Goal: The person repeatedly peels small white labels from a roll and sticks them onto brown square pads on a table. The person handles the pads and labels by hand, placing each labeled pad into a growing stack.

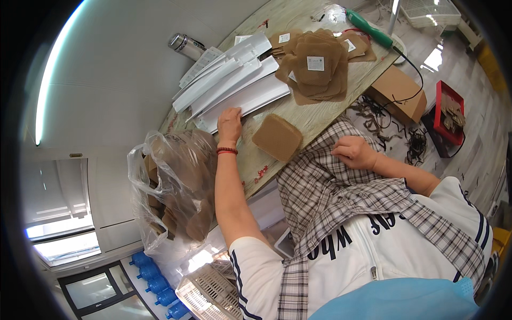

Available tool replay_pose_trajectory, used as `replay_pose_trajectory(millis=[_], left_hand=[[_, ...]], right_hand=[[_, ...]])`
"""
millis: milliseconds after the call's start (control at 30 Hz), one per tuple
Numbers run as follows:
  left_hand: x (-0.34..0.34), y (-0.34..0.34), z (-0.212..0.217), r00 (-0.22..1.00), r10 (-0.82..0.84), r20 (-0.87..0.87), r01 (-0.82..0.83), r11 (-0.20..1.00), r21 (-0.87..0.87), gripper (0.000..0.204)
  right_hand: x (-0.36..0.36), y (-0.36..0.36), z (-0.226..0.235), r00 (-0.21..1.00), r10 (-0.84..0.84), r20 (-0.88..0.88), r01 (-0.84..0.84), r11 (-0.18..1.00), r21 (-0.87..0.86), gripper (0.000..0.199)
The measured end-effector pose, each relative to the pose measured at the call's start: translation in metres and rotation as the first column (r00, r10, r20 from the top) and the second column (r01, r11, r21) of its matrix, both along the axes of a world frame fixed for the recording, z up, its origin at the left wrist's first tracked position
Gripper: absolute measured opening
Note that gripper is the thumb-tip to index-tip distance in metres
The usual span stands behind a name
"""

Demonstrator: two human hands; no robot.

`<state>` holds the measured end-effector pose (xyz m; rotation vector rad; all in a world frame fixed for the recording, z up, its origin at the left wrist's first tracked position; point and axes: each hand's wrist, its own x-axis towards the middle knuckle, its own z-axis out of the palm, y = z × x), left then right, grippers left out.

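My left hand (230, 127) reaches palm down onto the table, its fingers lying at the near edge of a long white tray (246, 102). A red beaded bracelet circles that wrist. To its right lies a brown rounded-square pad (277, 137), apart from both hands. My right hand (355, 152) is over the checked apron (320, 176), with its fingers curled in. Whatever those fingers may hold is hidden. Farther back is a pile of thin brown sheets (313, 66) with white labels on several of them.
A clear plastic bag (176, 186) full of brown pieces stands left of my left arm. At the back are a steel flask (186, 46) and a green-handled tool (369, 28) with a black cable. A cardboard box (396, 93) and a red box (449, 113) sit on the right.
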<state>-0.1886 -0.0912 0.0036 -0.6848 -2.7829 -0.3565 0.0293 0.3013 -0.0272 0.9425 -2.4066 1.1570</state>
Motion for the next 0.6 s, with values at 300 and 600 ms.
replay_pose_trajectory(millis=[300,600], left_hand=[[-0.01,-0.002,-0.004,0.992,-0.099,-0.079,0.091,0.99,-0.106,0.014],[-0.023,0.001,0.014,0.963,0.039,-0.265,-0.058,0.996,-0.064,0.01]], right_hand=[[-0.002,-0.001,0.001,1.0,0.002,0.026,-0.002,1.0,-0.009,0.007],[-0.003,0.003,0.0,0.999,0.008,0.036,-0.008,1.0,-0.011,0.007]])
